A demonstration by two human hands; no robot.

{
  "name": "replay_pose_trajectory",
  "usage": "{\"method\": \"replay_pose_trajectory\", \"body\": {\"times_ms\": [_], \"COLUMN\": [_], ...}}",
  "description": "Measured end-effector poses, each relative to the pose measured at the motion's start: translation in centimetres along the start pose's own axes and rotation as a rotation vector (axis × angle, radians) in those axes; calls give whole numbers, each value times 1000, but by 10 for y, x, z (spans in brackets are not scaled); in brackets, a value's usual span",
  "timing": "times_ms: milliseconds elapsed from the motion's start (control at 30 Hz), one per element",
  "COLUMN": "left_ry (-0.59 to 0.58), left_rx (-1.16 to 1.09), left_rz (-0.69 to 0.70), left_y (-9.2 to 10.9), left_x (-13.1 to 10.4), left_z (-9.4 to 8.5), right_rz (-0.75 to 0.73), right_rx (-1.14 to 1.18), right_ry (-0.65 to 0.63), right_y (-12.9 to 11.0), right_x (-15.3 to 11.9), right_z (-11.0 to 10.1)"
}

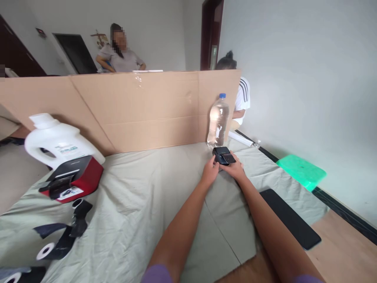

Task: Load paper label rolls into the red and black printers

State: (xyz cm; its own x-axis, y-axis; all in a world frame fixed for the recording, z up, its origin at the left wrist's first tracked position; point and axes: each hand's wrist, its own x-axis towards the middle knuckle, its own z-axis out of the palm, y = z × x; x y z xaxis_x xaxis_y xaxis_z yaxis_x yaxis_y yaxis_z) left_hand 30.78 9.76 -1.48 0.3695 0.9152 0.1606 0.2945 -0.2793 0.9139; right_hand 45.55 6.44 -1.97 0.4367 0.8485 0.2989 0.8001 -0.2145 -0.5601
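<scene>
My left hand and right hand grip the black device from either side, just in front of the bottle, over the cloth. I judge it light and stiff, its casing perhaps a little slick. The solid sides suit my fingers; the flap looks more delicate, so I'd spare it pressure.

Bottle and cardboard just beyond the hands.
</scene>
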Motion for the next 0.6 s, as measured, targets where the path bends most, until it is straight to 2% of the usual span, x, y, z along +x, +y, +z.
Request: {"method": "replay_pose_trajectory", "body": {"times_ms": [67, 133, 267, 367, 467, 533, 600], "left_ry": [10, -30, -249, -390, -421, -403, -390], "left_rx": [44, 177, 504, 538, 530, 546, 569], "left_rz": [49, 115, 308, 330, 313, 311, 341], "left_y": [-1, -2, -5, -6, -7, -4, 1], "left_x": [-25, -61, -153, -217, -255, -265, -266], "left_z": [-10, -25, -68, -100, -115, -114, -111], "right_rz": [27, 74, 144, 54, -170, -381, -555], "right_rx": [-73, -160, -364, -492, -509, -418, -257], "right_ry": [-3, -6, 9, 25, -136, -295, -406], "right_y": [-4, -10, -28, -51, -98, -149, -214], "right_x": [-3, -10, -43, -81, -117, -134, -146], "right_z": [-1, -2, 5, 18, 32, 42, 54]}}
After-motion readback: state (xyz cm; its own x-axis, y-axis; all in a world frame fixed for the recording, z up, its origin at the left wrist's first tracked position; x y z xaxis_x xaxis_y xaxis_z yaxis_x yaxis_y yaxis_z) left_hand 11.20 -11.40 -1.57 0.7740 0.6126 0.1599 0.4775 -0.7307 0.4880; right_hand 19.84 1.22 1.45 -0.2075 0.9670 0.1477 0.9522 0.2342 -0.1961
